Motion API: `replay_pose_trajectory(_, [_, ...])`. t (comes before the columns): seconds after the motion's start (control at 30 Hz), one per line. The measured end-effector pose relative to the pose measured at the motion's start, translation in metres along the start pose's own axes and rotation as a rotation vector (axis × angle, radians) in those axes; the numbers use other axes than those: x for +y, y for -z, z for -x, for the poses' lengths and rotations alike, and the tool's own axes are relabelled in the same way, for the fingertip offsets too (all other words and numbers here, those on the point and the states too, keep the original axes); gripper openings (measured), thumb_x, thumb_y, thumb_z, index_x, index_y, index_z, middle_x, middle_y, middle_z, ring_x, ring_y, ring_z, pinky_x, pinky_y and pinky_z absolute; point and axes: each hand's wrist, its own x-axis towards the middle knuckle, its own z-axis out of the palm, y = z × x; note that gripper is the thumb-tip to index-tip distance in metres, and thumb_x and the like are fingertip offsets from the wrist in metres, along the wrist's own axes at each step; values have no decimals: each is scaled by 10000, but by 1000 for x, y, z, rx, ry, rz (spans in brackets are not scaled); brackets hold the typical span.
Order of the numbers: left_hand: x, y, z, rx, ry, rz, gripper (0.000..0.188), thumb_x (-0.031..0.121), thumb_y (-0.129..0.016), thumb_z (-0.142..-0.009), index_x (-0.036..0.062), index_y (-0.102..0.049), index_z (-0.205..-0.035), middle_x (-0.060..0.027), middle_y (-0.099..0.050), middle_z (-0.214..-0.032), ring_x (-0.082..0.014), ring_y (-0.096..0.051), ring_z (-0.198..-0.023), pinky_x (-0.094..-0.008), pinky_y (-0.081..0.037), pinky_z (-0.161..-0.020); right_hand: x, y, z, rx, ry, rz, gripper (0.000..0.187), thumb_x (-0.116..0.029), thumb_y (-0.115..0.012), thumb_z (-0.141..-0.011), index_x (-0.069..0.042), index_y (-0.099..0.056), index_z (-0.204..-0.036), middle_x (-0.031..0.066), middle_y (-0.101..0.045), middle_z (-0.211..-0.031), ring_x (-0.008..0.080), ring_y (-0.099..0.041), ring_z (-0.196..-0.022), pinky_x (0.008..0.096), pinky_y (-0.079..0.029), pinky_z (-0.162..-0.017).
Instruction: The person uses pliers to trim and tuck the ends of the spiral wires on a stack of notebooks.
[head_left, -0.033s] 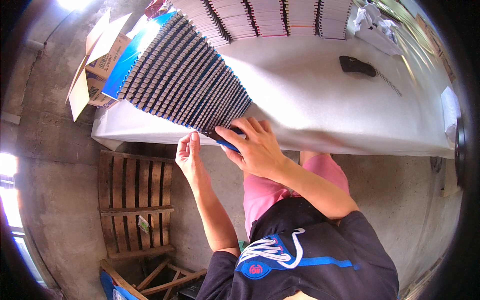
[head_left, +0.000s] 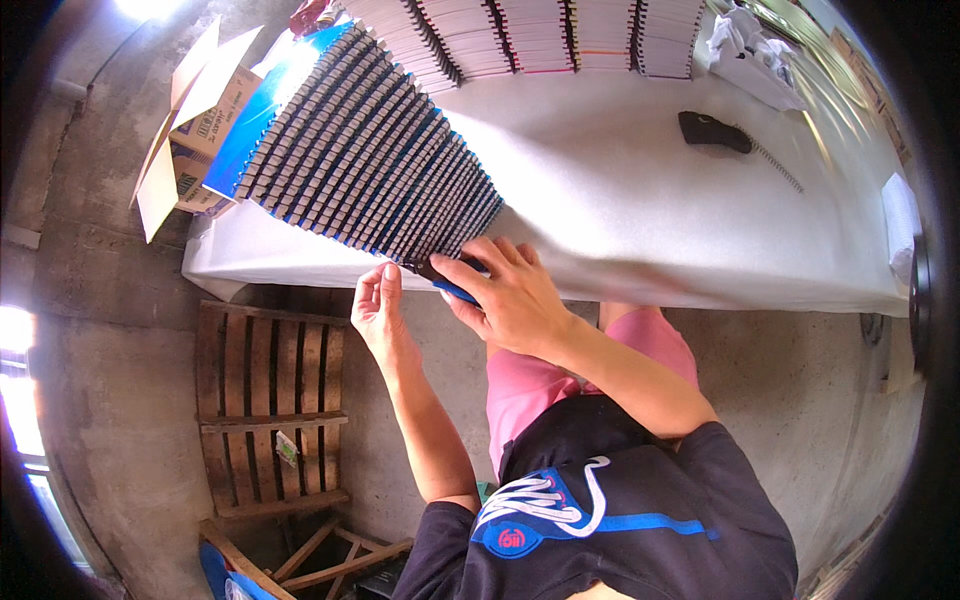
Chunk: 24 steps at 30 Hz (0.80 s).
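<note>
A tall stack of wire-bound notebooks [head_left: 370,150] with a blue cover on top stands at the table's left, its bound edges toward me. My right hand [head_left: 515,300] is closed round blue-handled pliers [head_left: 455,291]. Their dark jaws reach the stack's lowest near corner. Just left of the jaws, my left hand [head_left: 380,310] pinches thumb and forefinger together at the bottom edge of the stack. Whatever lies between those fingertips is too small to make out.
More bound notebooks [head_left: 545,35] stand in a row along the far side of the white-covered table [head_left: 600,200]. A black object [head_left: 713,132] lies at right beside a loose binding coil [head_left: 778,165]. Open cardboard boxes [head_left: 205,130] sit at left; a wooden pallet [head_left: 272,420] stands below.
</note>
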Motion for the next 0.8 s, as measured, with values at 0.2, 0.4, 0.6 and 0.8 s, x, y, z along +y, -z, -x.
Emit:
replay_pose_trajectory(0.2, [-2,-3,0,-6,-2,28,201,169,-709,-803,12,-617,-888,-25,-614,-833,-71,-528,-768,-181,-379,-734,3,15,-13,-447,-519,-835,335,-221,-606,-831,-107,-553,-1142,128,-577,-939,287,-572,-814,370,-452,-695])
replay_pose_trajectory(0.4, [1,-4,0,-21,9,39,207,177,-707,-806,12,-618,-893,-32,-621,-836,-77,-536,-789,-189,-386,-752,-4,5,0,151,20,75,405,-267,-637,-778,-174,-548,-1162,79,-493,-1067,263,-488,-980,486,-353,-847])
replay_pose_trajectory(0.6, [0,-1,0,-32,10,40,197,208,-700,-810,42,-623,-884,-15,-628,-842,-65,-544,-794,-201,-377,-745,-5,2,-4,72,17,96,361,-277,-613,-800,-153,-551,-1133,83,-510,-1034,254,-516,-953,499,-381,-810])
replay_pose_trajectory(0.8, [-1,-3,0,-27,22,7,193,237,-695,-812,73,-633,-891,-1,-635,-859,-61,-555,-807,-220,-371,-732,1,6,-11,-291,-394,-845,317,-242,-595,-827,-61,-557,-1084,138,-612,-851,280,-606,-755,392,-469,-686])
